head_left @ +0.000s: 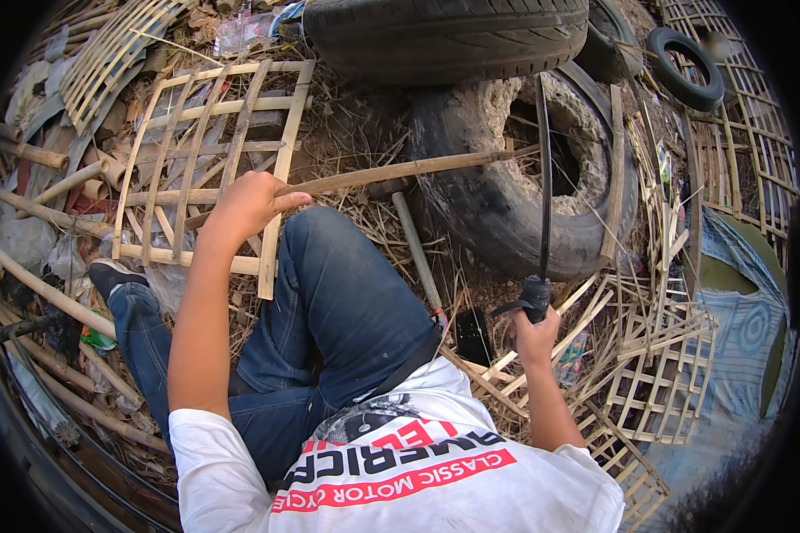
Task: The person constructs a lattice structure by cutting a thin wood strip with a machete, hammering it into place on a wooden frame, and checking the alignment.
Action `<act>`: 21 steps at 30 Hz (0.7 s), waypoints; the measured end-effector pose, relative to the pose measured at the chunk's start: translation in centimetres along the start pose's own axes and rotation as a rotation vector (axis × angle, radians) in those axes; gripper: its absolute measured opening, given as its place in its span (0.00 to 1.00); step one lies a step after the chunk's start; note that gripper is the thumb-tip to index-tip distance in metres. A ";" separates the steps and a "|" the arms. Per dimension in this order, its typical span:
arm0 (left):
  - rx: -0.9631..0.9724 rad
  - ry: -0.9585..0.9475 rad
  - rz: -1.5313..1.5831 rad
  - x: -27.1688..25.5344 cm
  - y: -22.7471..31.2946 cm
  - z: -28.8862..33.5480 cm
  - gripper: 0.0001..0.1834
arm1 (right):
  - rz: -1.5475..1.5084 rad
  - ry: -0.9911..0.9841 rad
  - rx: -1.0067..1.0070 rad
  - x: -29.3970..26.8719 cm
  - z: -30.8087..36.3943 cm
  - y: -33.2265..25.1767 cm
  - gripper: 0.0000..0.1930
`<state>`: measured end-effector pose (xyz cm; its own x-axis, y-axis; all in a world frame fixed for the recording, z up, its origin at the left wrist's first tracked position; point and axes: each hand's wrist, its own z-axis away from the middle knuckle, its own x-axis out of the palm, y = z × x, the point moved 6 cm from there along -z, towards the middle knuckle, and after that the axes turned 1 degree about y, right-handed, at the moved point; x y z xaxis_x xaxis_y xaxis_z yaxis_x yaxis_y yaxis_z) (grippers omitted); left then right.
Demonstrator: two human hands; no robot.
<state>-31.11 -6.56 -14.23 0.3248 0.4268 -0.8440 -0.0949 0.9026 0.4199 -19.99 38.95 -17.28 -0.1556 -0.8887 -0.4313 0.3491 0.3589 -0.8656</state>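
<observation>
Crossing from left of the cement-lined tyre [462, 209] to over its face, a bamboo strip [391, 172] is gripped by the left hand [251, 206], fingers curled shut. Below the tyre, a long blade's [547, 200] wrapped handle is clasped in the closed right hand [536, 339]. Bamboo lattice [290, 155] seen left of the tyre.

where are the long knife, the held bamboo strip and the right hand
Long knife [547, 182]: head view, mid-blade.
Held bamboo strip [391, 173]: head view, middle of its length.
Right hand [537, 338]: head view, middle of the hand.
</observation>
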 end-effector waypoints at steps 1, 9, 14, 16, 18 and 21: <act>-0.029 0.016 -0.027 -0.4 -0.5 0.5 0.28 | -0.012 -0.003 0.007 -0.2 -0.1 0.3 0.04; -0.101 0.053 0.066 0.2 -2.2 2.9 0.27 | 0.000 -0.016 -0.105 0.7 1.0 0.7 0.11; 0.063 0.020 -0.022 4.0 3.1 -0.3 0.29 | 0.226 -0.006 -0.339 1.3 2.0 -3.9 0.17; 0.106 -0.026 -0.026 4.5 6.0 -1.4 0.30 | 0.306 0.017 -0.475 1.8 1.6 -5.9 0.21; 0.323 0.181 0.004 6.0 7.0 -2.8 0.29 | 0.393 0.054 -0.611 3.1 1.3 -8.8 0.23; 0.525 0.525 -0.055 5.5 9.4 -2.1 0.29 | 0.458 0.010 -0.630 5.3 0.9 -11.9 0.24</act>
<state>-32.19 4.38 -15.67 -0.1891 0.4710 -0.8616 0.4130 0.8342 0.3654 -24.17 29.71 -9.02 -0.1317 -0.6116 -0.7801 -0.2099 0.7863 -0.5810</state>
